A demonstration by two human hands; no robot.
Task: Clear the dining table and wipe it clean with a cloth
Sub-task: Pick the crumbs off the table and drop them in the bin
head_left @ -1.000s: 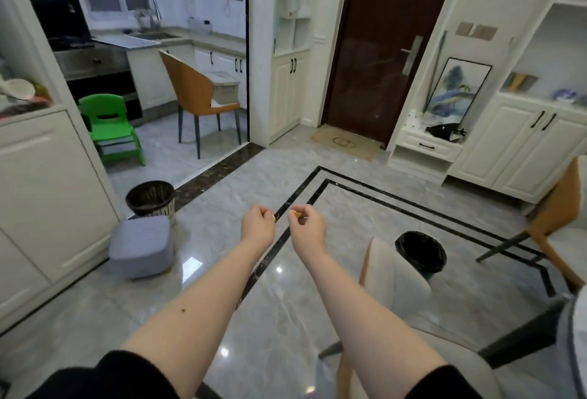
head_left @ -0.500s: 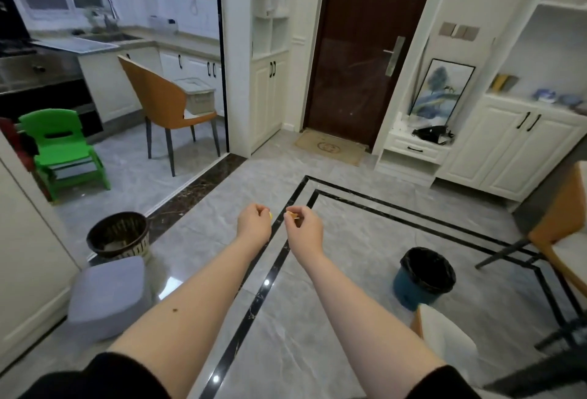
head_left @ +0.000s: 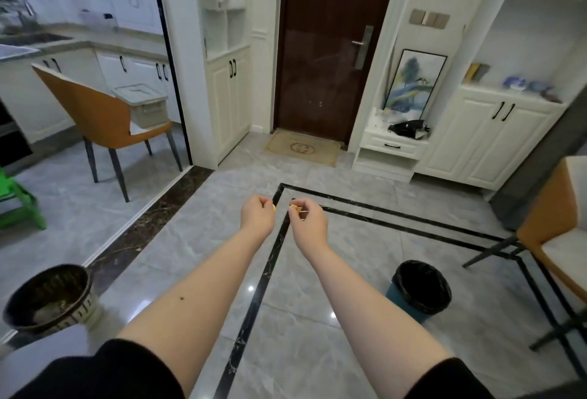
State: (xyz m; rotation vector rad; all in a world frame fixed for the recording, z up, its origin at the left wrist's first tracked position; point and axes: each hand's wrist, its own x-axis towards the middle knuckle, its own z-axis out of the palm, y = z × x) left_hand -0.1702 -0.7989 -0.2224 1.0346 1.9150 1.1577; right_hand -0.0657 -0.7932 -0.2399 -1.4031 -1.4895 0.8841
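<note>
Both arms reach out over the grey tiled floor. My left hand (head_left: 258,215) is curled, pinching a small yellow scrap (head_left: 273,207) at its fingertips. Close beside it, my right hand (head_left: 308,220) pinches another small yellow-orange scrap (head_left: 296,207). The two hands are a short gap apart at the same height. A teal bin with a black liner (head_left: 421,290) stands on the floor below and right of my right hand. The dining table and a cloth are out of view.
A dark patterned waste basket (head_left: 47,298) stands at lower left. An orange chair (head_left: 101,122) with a box on it sits in the kitchen doorway. Another orange chair (head_left: 552,239) is at the right edge. Ahead are a brown door (head_left: 330,49) with a mat (head_left: 303,151) and white cabinets (head_left: 489,141).
The view has shifted left and forward: the waste basket and green stool slid toward the left edge, the teal bin came nearer. Both hands keep pinching their scraps, held together as before.
</note>
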